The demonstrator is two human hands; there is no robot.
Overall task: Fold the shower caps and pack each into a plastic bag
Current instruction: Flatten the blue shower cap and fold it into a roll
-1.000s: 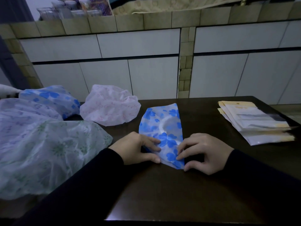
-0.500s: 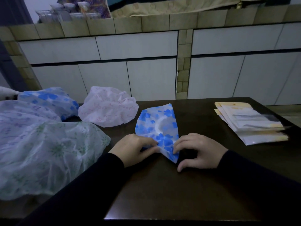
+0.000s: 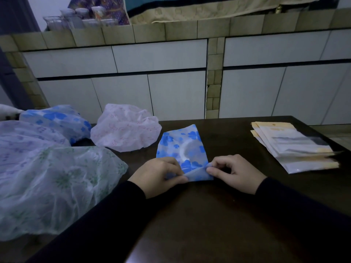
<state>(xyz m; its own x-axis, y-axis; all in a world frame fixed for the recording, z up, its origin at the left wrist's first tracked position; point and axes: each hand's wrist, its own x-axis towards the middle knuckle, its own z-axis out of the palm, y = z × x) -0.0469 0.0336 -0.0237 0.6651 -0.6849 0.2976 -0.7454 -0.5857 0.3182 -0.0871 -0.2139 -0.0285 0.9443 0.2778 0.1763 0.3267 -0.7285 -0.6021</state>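
Item: green-patterned shower cap [image 3: 53, 186], unfolded, spread over the near left of the dark table [image 3: 209, 224]. Behind it a lilac-patterned cap [image 3: 28, 137] and a blue-flowered cap [image 3: 57, 120], both loose and puffed.

Item: pink-patterned cap [image 3: 125, 128], unfolded, lying just left of the work in hand.

Item: left hand [image 3: 157, 175]. Fingers curled, thumb and fingertips pinching the near left corner of the folded piece.

Item: folded blue shower cap [image 3: 182, 149], a narrow strip lying flat at the table's middle, its near end turned up and over between the two hands. Judged thin, light, soft film (likely slippery against itself and inclined to spring open). Best held at the corners of the near edge, as now, and pressed flat along each crease.

Item: right hand [image 3: 233, 171]. Fingers curled, thumb and forefinger pinching the near right corner of the same turned-up edge.

Item: stack of plastic bags [image 3: 292, 147], flat, fanned slightly, at the table's right, well apart from the strip.

Obstructions: none between the strip and the bags; the unfolded caps crowd the left side only. Tiled wall [image 3: 171, 73] behind, containers on its ledge too dim to identify.
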